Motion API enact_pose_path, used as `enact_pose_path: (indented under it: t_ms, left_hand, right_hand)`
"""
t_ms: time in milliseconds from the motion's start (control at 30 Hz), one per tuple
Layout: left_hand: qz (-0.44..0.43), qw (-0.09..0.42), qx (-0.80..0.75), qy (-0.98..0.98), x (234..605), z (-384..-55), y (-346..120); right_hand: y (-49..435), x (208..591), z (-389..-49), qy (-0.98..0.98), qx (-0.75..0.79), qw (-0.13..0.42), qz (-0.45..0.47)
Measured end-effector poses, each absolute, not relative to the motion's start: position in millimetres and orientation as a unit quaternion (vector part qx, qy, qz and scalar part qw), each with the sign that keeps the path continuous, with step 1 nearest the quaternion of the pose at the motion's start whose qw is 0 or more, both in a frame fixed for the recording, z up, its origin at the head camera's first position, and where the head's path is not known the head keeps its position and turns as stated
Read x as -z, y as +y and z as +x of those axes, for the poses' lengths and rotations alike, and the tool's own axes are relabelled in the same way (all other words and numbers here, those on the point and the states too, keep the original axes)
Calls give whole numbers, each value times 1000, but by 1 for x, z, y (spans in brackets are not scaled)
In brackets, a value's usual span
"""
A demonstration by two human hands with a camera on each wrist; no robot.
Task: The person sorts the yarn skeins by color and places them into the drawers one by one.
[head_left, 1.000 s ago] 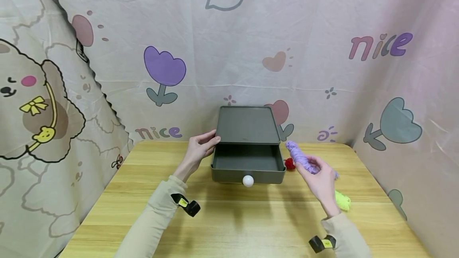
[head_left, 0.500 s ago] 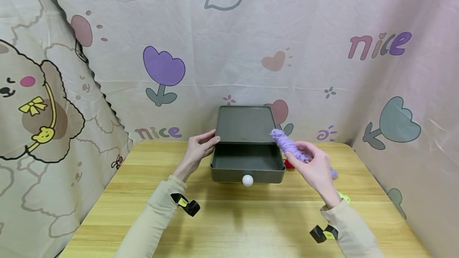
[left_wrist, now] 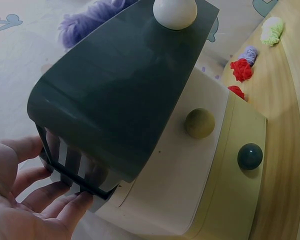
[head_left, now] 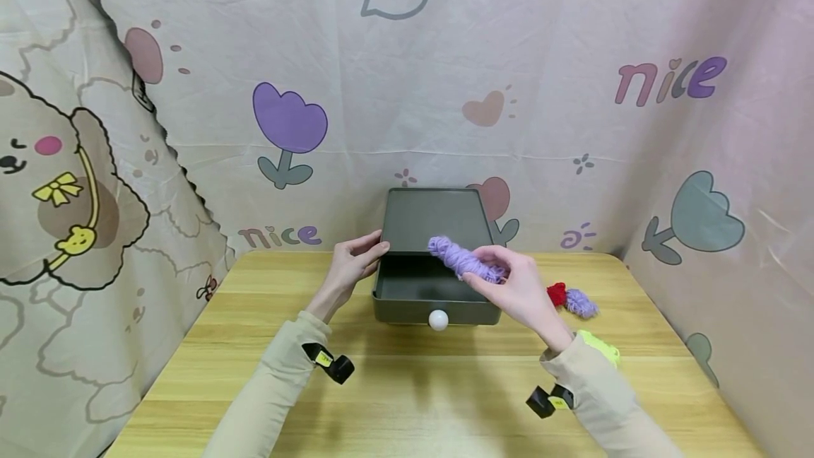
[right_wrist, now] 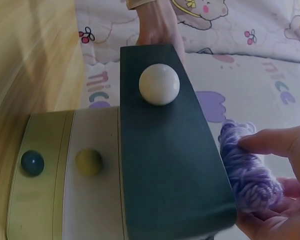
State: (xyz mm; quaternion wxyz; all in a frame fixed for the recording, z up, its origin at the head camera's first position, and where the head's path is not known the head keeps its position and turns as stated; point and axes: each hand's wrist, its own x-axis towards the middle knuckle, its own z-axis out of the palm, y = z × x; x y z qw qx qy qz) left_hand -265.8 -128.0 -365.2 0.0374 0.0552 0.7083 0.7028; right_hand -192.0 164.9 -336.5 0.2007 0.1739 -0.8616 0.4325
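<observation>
A small drawer cabinet (head_left: pixel 436 221) has its dark grey top drawer (head_left: pixel 407 309) pulled out, with a white knob (head_left: pixel 438 320) on the front. My left hand (head_left: pixel 353 263) holds the cabinet's left side near the front corner, thumb on the upper edge; in the left wrist view its fingers (left_wrist: pixel 37 192) press against the side. My right hand (head_left: pixel 509 285) pinches a purple yarn skein (head_left: pixel 461 259) between thumb and fingers, tilted over the open drawer. In the right wrist view the skein (right_wrist: pixel 247 170) shows just beyond the drawer front.
Red yarn (head_left: pixel 556 294), another purple skein (head_left: pixel 581 303) and yellow-green yarn (head_left: pixel 598 348) lie on the wooden table (head_left: pixel 407 401) at the right. Below the open drawer sit a white drawer (left_wrist: pixel 177 165) and a yellow one (left_wrist: pixel 230 200), both closed. A printed curtain (head_left: pixel 407 90) hangs behind.
My right hand has carried the purple skein leftward from beside the cabinet to over the open drawer, uncovering the red and purple yarn behind it. The left hand stays put.
</observation>
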Motion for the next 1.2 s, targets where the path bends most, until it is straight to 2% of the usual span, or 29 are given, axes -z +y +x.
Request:
enact_pose_path:
  t_ms: [600, 933, 1200]
  left_hand:
    - [53, 36, -700, 711, 364, -265, -127]
    - [54, 36, -704, 707, 364, -265, -126]
    - [56, 36, -703, 708, 365, -265, -127]
  right_hand:
    - [130, 334, -203, -893, -376, 118, 218]
    - [119, 335, -208, -892, -370, 115, 232]
    - [117, 334, -207, -873, -420, 82, 232]
